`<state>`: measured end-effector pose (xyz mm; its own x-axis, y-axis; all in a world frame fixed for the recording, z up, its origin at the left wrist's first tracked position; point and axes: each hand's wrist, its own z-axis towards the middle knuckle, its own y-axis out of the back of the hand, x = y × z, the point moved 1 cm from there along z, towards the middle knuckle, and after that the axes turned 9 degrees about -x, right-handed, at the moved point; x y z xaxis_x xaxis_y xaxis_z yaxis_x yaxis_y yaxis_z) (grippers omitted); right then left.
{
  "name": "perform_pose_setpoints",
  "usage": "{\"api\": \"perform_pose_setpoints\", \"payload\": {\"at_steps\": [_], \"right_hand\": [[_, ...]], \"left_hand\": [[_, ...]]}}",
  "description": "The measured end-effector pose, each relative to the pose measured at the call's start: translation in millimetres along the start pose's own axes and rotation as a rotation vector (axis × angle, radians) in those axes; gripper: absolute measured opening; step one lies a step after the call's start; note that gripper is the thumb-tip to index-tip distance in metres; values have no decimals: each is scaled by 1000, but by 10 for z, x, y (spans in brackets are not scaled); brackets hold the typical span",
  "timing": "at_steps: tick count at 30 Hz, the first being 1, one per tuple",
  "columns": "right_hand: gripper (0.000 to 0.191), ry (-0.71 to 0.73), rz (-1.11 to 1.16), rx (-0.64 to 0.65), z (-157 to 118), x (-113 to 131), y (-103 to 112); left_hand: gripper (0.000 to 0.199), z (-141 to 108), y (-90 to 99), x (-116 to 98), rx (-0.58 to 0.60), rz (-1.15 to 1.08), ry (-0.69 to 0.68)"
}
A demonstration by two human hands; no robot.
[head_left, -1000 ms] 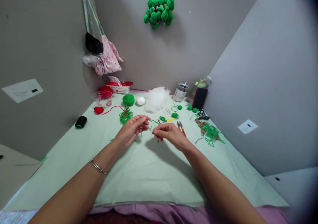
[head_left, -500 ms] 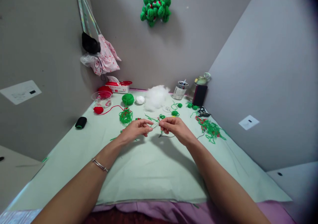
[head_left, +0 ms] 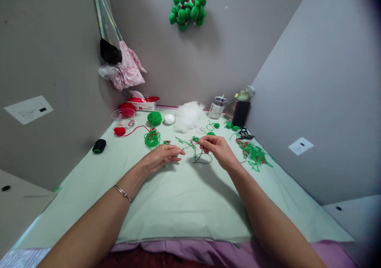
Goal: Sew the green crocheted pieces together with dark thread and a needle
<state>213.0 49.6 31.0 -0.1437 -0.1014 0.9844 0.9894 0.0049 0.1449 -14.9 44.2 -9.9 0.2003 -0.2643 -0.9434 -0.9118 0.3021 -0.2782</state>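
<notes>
Above the middle of the table, my left hand (head_left: 163,156) pinches the end of a thin dark strand between thumb and forefinger, its other fingers loosely curled. My right hand (head_left: 218,149) is closed in a pinch on the same strand farther right. Dark thread (head_left: 204,163) hangs in a loop beneath the right fingertips. Whether a needle is among it is too fine to make out. Just behind the fingers lie green yarn ends (head_left: 181,140) and a small green crocheted piece (head_left: 195,139), with a little red by them.
Green yarn tangles lie left (head_left: 152,139) and right (head_left: 255,156). Along the back are a green yarn ball (head_left: 154,118), white stuffing (head_left: 189,116), a pen tin (head_left: 217,108) and a phone (head_left: 241,113). A black thread spool (head_left: 99,146) stands at the left edge.
My right hand has moved right, away from my left hand, so a longer stretch of strand shows between them. The dark thread loop beneath has opened wider.
</notes>
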Motion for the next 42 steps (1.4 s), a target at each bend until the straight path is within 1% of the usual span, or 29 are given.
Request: {"api": "perform_pose_setpoints", "payload": {"at_steps": [6, 9, 10, 12, 13, 14, 15, 16, 19, 20, 21, 22, 25, 28, 32, 35, 39, 42], "right_hand": [[34, 5, -113, 14, 4, -9, 2], [32, 63, -228, -3, 20, -39, 19], [32, 107, -288, -42, 25, -46, 28], [29, 220, -401, -167, 19, -45, 39], [27, 260, -422, -220, 4, -36, 33], [27, 272, -410, -232, -19, -25, 17], [29, 252, -367, -187, -50, -13, -13], [32, 207, -306, -93, -87, -3, -55], [40, 66, -160, 269, -202, 3, -208], [39, 36, -138, 347, -227, -9, -250], [37, 8, -120, 385, -238, -31, -279], [35, -19, -102, 385, -235, -58, -296], [34, -68, -38, 256, -173, -139, -276], [37, -50, 6, 162, -108, -159, -223], [38, -34, 30, 107, -99, -112, -203], [37, -49, 35, 78, -114, -102, -215], [34, -93, 73, 28, -102, -139, -216], [34, -92, 94, -10, -87, -155, -211]], "left_hand": [[28, -1, -4, -12, -4, -30, -34], [24, -10, -17, -15, 7, -23, -44], [23, -13, -20, -15, 9, -15, -49], [24, -18, -28, -17, 4, 9, -61], [24, -22, -34, -17, -1, 26, -68], [25, -25, -43, -17, -6, 45, -73], [25, -30, -54, -16, -9, 67, -76], [25, -34, -67, -14, -9, 94, -80], [25, -41, -97, -7, -16, 183, -106], [25, -39, -100, -4, -26, 206, -120], [25, -34, -98, -1, -43, 228, -134], [26, -27, -92, 1, -66, 250, -146], [26, -2, -61, -4, -123, 302, -179], [24, 10, -42, -28, -153, 309, -198], [25, -2, -51, -64, -207, 306, -217], [25, -11, -68, -66, -232, 310, -242], [24, -22, -82, -54, -215, 286, -251], [25, -27, -90, -47, -170, 209, -197]]}}
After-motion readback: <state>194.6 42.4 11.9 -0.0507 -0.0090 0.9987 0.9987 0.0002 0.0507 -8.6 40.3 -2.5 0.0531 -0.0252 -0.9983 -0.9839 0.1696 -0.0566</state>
